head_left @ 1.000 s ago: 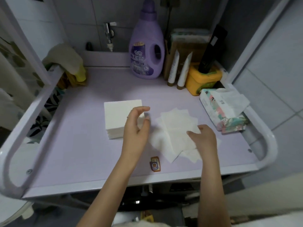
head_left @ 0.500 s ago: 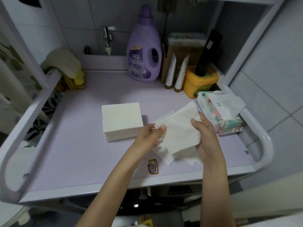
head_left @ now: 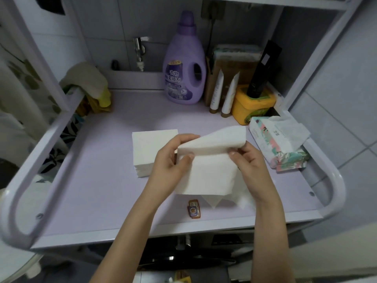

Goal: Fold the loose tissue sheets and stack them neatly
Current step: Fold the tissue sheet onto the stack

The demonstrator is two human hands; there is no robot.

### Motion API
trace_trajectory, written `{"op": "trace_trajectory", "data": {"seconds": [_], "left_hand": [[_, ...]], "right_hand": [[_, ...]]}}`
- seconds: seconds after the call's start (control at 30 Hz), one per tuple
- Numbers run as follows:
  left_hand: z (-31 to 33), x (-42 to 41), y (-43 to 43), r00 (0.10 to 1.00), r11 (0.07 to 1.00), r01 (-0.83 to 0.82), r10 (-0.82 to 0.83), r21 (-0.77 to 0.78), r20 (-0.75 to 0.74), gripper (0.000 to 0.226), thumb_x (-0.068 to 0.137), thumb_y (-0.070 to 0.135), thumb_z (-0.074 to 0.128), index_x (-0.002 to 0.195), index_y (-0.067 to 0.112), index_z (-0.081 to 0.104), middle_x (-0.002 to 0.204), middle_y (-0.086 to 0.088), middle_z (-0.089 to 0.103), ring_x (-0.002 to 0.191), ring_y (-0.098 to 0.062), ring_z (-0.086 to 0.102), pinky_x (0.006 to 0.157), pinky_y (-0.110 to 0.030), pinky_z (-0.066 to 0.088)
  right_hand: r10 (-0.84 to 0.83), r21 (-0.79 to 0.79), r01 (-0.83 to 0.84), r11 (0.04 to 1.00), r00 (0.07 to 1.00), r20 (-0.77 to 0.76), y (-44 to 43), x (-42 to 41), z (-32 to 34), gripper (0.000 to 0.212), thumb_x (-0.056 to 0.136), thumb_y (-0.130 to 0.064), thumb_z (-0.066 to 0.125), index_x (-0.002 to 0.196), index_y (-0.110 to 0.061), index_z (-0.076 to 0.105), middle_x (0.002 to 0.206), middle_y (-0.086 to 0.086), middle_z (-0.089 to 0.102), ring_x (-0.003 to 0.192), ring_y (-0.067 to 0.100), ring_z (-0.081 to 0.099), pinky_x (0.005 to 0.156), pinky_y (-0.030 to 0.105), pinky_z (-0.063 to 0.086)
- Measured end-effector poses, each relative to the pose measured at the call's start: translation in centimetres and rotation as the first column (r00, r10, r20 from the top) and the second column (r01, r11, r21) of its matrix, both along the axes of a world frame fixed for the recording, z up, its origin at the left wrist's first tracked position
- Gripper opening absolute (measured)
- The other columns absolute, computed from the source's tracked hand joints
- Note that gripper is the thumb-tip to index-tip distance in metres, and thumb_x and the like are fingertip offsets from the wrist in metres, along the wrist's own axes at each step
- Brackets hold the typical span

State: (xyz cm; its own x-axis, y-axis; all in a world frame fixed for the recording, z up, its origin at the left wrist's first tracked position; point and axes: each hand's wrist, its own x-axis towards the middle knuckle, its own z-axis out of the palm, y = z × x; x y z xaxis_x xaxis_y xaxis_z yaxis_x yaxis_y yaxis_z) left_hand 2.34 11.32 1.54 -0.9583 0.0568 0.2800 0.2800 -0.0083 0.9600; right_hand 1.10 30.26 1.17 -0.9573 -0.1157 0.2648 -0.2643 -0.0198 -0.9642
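Observation:
A white tissue sheet (head_left: 206, 170) hangs above the lilac shelf, its top part bent over toward me. My left hand (head_left: 171, 164) pinches its left edge at the bend, and my right hand (head_left: 247, 160) pinches the right edge. Under it lie loose tissue sheets (head_left: 230, 201), mostly hidden, with corners showing near the shelf's front. A neat stack of folded tissues (head_left: 149, 148) sits just left of my left hand.
A tissue pack (head_left: 279, 144) lies at the right rail. At the back stand a purple softener bottle (head_left: 184, 62), two white tubes (head_left: 223, 92) and a yellow tub (head_left: 252, 105). A small orange sticker (head_left: 193, 208) lies near the front edge. Cloths (head_left: 87, 82) hang over the left rail.
Both hands lifted one sheet off the loose pile and raised it; its top part now bends over between the pinching fingers. The left hand moved from the folded stack to the sheet.

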Motion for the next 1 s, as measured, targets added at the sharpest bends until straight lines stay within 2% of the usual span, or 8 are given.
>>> {"op": "trace_trajectory", "data": {"seconds": [0.13,0.23,0.33,0.43,0.6,0.77,0.87,1.0], "left_hand": [[-0.1,0.1,-1.4,0.992,0.991,-0.128,0.127,0.030,0.022,0.042,0.090,-0.011,0.050,0.119,0.019,0.054,0.123,0.008,0.060,0.072,-0.011,0.053,0.067,-0.016,0.045],[0.2,0.4,-2.6,0.980,0.975,-0.187,0.177,0.117,0.086,0.036,0.096,-0.006,0.041,0.117,0.020,0.054,0.116,0.010,0.064,0.080,-0.003,0.061,0.065,-0.015,0.048],[0.8,0.4,-3.5,0.942,0.951,-0.247,0.191,0.188,0.275,0.028,0.101,0.012,0.036,0.106,0.023,0.061,0.099,0.009,0.071,0.070,-0.007,0.066,0.058,-0.018,0.049],[0.6,0.4,-4.4,0.907,0.947,-0.283,0.212,0.155,0.363,0.027,0.092,0.041,0.044,0.100,0.028,0.065,0.093,0.008,0.071,0.066,-0.009,0.067,0.057,-0.021,0.050],[0.4,1.0,-5.4,0.907,0.928,-0.364,0.334,0.079,0.257,0.012,0.092,0.018,0.060,0.102,0.020,0.065,0.070,0.010,0.056,0.065,-0.004,0.053,0.058,-0.017,0.045],[0.5,0.9,-6.5,0.895,0.912,-0.409,0.403,-0.008,0.192,0.011,0.089,0.007,0.063,0.093,0.016,0.068,0.070,0.024,0.058,0.070,0.001,0.050,0.059,-0.015,0.041],[0.7,0.8,-6.8,0.895,0.907,-0.420,0.420,-0.030,0.149,0.009,0.088,0.004,0.063,0.085,0.011,0.068,0.081,0.017,0.065,0.071,0.003,0.054,0.059,-0.012,0.042],[0.8,0.5,-7.3,0.886,0.893,-0.450,0.450,-0.022,0.112,0.012,0.089,0.003,0.061,0.080,0.011,0.065,0.077,0.017,0.064,0.069,0.003,0.054,0.058,-0.010,0.040]], "right_hand": [[0.080,0.086,-0.073,0.994,0.994,-0.075,-0.7,-0.4,0.2,0.040,0.089,0.010,0.050,0.098,-0.024,0.068,0.091,-0.018,0.071,0.092,-0.002,0.064,0.077,0.015,0.047],[0.166,0.161,-0.141,0.977,0.974,-0.155,-1.3,-1.0,0.3,0.047,0.083,0.008,0.049,0.080,-0.033,0.071,0.091,-0.012,0.060,0.085,0.009,0.058,0.072,0.022,0.041],[0.177,0.226,-0.140,0.964,0.971,-0.158,-2.0,-1.7,-0.1,0.068,0.076,0.029,0.033,0.073,-0.027,0.072,0.090,-0.012,0.057,0.084,0.014,0.057,0.070,0.023,0.038],[0.202,0.252,-0.150,0.956,0.960,-0.193,-3.5,-1.8,0.4,0.059,0.068,0.019,0.029,0.070,-0.023,0.070,0.091,-0.007,0.055,0.086,0.011,0.057,0.070,0.017,0.039],[0.266,0.300,-0.205,0.932,0.947,-0.181,-5.4,-2.3,0.8,0.054,0.069,0.011,0.027,0.075,-0.022,0.070,0.093,-0.009,0.054,0.085,0.009,0.055,0.065,0.017,0.036],[0.312,0.322,-0.244,0.915,0.933,-0.179,-6.6,-3.1,0.6,0.058,0.068,0.010,0.030,0.077,-0.029,0.071,0.098,-0.005,0.056,0.090,0.017,0.056,0.067,0.027,0.036],[0.310,0.354,-0.232,0.906,0.934,-0.180,-6.9,-3.1,0.6,0.055,0.069,0.009,0.031,0.079,-0.027,0.071,0.100,-0.005,0.057,0.093,0.018,0.056,0.069,0.028,0.037],[0.269,0.232,-0.238,0.943,0.957,-0.112,-7.4,-3.1,1.0,0.039,0.086,-0.003,0.038,0.104,-0.026,0.064,0.099,-0.010,0.064,0.088,0.010,0.059,0.069,0.020,0.045]]}}
